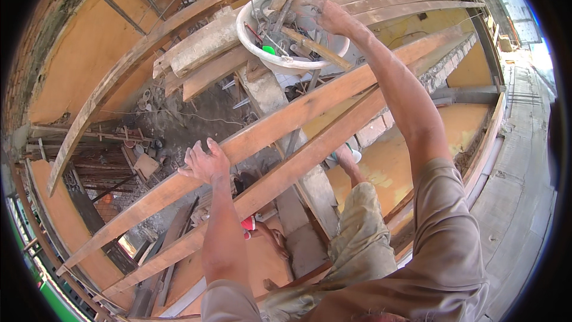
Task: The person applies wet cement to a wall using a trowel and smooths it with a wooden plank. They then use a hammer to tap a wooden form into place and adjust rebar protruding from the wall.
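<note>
Right hand (330, 19) is hanging part-curled over the white plastic tub's (298, 64) far right side; whether it's gripping anything, can't tell. Left hand (207, 162) is lying w/ fingers spread on the farther of two timber beams (268, 134), not closing round it. Tub is sitting just beyond this beam, holding wood offcuts (316, 48) & misc. clutter. Loaded, it's prob. weighing heavy, w/ rim flexing slightly; opp. rim sides are offering best hold. Beam is looking stiff, hvy & splintery
</note>
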Motion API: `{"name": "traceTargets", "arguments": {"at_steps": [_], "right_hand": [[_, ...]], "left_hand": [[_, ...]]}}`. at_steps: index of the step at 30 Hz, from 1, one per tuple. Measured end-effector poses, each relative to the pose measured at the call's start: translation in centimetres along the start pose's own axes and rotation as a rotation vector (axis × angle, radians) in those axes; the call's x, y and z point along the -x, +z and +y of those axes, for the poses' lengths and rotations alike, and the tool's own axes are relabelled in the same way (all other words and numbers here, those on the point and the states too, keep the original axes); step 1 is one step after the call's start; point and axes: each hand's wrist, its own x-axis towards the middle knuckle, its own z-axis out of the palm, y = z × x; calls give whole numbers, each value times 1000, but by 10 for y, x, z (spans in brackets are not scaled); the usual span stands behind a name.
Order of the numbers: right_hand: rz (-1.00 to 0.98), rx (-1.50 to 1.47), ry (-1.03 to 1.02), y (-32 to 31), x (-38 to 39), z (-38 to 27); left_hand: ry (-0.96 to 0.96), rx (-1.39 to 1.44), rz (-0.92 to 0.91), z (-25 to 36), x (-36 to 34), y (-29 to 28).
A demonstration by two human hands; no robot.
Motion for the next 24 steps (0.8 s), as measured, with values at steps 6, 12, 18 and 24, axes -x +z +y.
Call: {"name": "traceTargets", "arguments": {"at_steps": [6,12,18,24], "right_hand": [[-308,100,82,1,-8,-9],[-318,280,111,37,-13,-14],[-422,305,132,44,-25,-25],[-337,257,225,58,-32,-15]], "left_hand": [[-4,-14,0,0,-2,2],[18,-5,43,-1,0,4],[38,27,57,-4,0,6],[29,34,56,-6,-1,8]]}}
